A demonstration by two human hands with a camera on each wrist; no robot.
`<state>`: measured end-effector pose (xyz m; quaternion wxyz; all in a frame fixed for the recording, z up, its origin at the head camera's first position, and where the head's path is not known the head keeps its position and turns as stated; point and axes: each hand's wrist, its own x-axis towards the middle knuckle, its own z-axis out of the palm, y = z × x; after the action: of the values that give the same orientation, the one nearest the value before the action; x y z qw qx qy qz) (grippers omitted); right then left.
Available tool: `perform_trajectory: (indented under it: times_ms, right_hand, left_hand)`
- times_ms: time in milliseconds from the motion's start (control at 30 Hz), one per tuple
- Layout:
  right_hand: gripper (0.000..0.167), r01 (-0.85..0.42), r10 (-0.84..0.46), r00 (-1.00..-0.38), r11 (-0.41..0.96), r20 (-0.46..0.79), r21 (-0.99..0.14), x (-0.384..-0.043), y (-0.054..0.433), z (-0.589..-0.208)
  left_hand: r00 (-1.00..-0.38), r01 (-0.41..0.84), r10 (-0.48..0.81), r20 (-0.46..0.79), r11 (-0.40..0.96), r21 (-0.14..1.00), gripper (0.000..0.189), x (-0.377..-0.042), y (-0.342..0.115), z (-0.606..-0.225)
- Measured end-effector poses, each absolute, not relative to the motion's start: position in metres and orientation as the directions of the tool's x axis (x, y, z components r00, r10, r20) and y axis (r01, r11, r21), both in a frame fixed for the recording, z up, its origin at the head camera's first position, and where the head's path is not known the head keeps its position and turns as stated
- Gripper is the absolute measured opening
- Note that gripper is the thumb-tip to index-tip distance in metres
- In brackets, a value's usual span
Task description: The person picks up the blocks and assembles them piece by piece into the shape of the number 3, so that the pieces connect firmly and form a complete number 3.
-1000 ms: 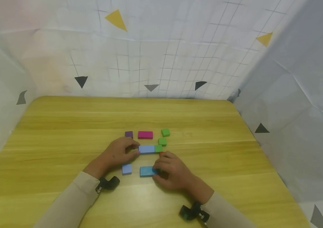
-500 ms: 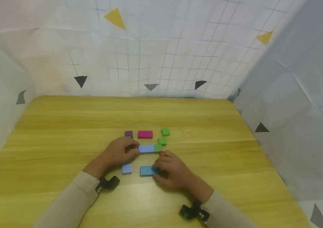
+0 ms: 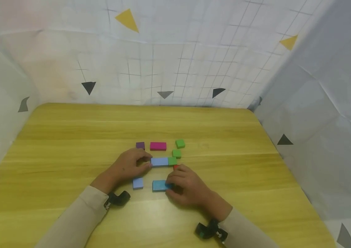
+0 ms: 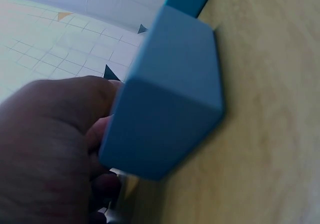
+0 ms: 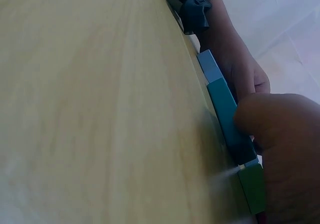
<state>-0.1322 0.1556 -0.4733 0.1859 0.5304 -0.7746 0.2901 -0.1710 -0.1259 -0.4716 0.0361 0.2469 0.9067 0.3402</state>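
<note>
In the head view, my left hand [image 3: 127, 165] pinches the left end of a long light-blue block [image 3: 159, 162] between thumb and fingers. A small green block [image 3: 172, 161] touches that block's right end. Nearer to me, my right hand [image 3: 189, 187] grips the right end of a bright blue block [image 3: 159, 186], covering part of it. A red block [image 3: 175, 167] peeks out beyond its fingers, mostly hidden. Below the left hand lies a light-blue square block [image 3: 137, 183], large and close in the left wrist view. The right wrist view shows the thumb against the bright blue block [image 5: 225, 114].
Farther back lie a purple block [image 3: 140, 145], partly behind the left hand, a magenta block [image 3: 158, 146] and two green blocks, one nearer [image 3: 176, 154], one farther [image 3: 180, 143]. All rest on a wooden table [image 3: 70, 137] with white sheeting [image 3: 194, 51] behind and beside it.
</note>
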Motion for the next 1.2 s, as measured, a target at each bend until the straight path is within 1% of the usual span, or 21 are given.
perform_trajectory:
  times_ms: [200,600,800,933,1200]
  right_hand:
    - [0.023,-0.928,-0.717,-0.371,0.264,0.59,-0.262,-0.1322,0.1551,-0.4728]
    - [0.028,-0.915,-0.711,-0.401,0.285,0.578,-0.284,-0.1328,0.1566,-0.4761]
    - [0.03,-0.921,-0.707,-0.389,0.276,0.59,-0.276,-0.135,0.1563,-0.4778]
    - [0.029,-0.916,-0.708,-0.399,0.285,0.582,-0.281,-0.1355,0.1564,-0.4778]
    - [0.028,-0.917,-0.709,-0.397,0.278,0.583,-0.287,-0.1345,0.1571,-0.4763]
  left_hand:
    - [-0.877,0.418,0.469,0.101,0.642,0.643,0.037,-0.1702,-0.1267,-0.4709]
    - [-0.875,0.422,0.473,0.1,0.647,0.635,0.036,-0.1717,-0.1257,-0.472]
    - [-0.873,0.43,0.476,0.105,0.652,0.624,0.036,-0.1733,-0.1257,-0.471]
    - [-0.873,0.43,0.476,0.107,0.649,0.627,0.035,-0.173,-0.126,-0.4709]
    - [-0.87,0.438,0.481,0.111,0.65,0.621,0.036,-0.1737,-0.126,-0.4721]
